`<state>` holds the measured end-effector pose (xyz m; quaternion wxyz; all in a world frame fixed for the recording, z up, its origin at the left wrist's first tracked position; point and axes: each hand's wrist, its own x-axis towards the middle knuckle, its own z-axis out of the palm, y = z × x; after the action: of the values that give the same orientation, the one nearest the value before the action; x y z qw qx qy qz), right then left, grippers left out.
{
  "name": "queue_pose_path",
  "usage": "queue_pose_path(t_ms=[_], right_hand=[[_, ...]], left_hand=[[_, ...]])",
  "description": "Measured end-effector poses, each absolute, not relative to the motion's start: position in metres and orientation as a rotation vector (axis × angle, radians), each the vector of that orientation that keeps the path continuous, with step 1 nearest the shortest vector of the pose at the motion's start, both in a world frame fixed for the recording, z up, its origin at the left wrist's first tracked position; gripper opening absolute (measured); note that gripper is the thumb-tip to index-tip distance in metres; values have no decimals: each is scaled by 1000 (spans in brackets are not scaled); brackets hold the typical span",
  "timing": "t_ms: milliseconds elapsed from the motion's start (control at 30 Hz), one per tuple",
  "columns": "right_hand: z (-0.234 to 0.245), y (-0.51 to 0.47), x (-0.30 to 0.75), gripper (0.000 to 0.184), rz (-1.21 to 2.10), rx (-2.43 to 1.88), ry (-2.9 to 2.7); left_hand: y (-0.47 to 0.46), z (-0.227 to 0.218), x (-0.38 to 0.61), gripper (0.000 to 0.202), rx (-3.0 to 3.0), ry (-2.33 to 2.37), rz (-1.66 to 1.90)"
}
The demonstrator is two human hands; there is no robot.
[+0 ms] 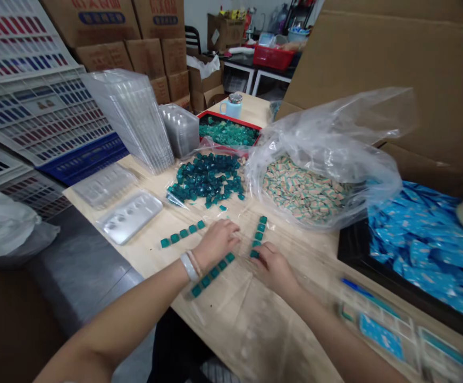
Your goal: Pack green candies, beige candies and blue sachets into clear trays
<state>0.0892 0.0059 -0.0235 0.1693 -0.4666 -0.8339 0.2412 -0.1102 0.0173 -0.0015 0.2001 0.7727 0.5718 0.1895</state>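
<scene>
Teal-green cubes, glossy like jelly, lie in short rows on the wooden table. My right hand (pixel 277 268) has its fingers closed at the near end of one row (pixel 259 232), on the lowest cube (pixel 254 254). Between that row and the left one, my left hand (pixel 218 242) hovers low with fingers curled together; anything inside them is hidden. A second row (pixel 182 234) lies to its left, and a third row (pixel 214 272) runs under and beside the left wrist. Beyond the hands spreads a loose heap of darker teal cubes (pixel 209 178).
A clear plastic bag (pixel 330 138) holds many small printed packets (pixel 303 186). At right, a black tray (pixel 354 250) carries blue wrappers (pixel 422 250). Clear trays (pixel 129 215) stand left, with stacked ones (pixel 135 117) behind. A red-rimmed tray (pixel 259 130) and a blue mug (pixel 233 108) sit farther back.
</scene>
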Motion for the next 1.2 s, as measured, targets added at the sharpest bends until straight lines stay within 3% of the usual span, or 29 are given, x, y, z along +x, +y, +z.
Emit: queue_pose_path(t_ms=[267,600,800,967,1200], right_hand=[[12,106,44,21,490,-1304,-2229],[-14,187,8,31,371,-1375,-2299],[-20,216,-13,30,443,-1500,-2320],[-26,227,-21,13,598,-1524,-2326],[-22,213,-17,12,847,-1439,-2072]], left_hand=[[93,-8,-131,19,2113,1932,432],[171,-6,-148,27,2065,2005,519],[191,-9,-128,22,2119,1920,399],[183,-7,-132,18,2047,1961,263],[177,-8,-127,20,1973,1947,225]])
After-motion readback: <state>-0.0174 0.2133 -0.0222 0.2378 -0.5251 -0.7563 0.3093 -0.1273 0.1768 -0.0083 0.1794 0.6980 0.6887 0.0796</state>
